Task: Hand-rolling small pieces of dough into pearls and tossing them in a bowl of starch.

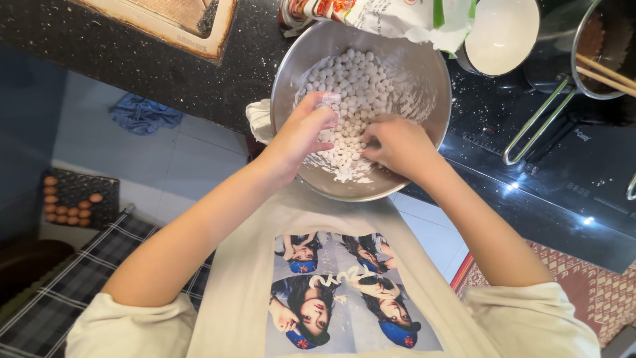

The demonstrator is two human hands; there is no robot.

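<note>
So both hands are down in the big steel mixing bowl point(424, 73), which sits on the dark bench point(132, 59) right at its front edge. It's full of little white dough balls point(351, 86) dusted in flour. Looks to me like the tossing/coating stage: balls are all shaped, now they're getting worked through the loose flour.

Left hand point(301, 132) comes in from the side, wrist bent down, fingers point(326, 106) curled loosely round a small clump of balls, not clenched. Right hand point(396, 142) lies flatter at the near rim, knuckles up, fingers tucked under into the pile, so I can't tell how far open they are or if they've got anything.

Next move, I reckon, needs a gentle touch: lift and let drop, don't squeeze, or they'll squash and stick together.
</note>
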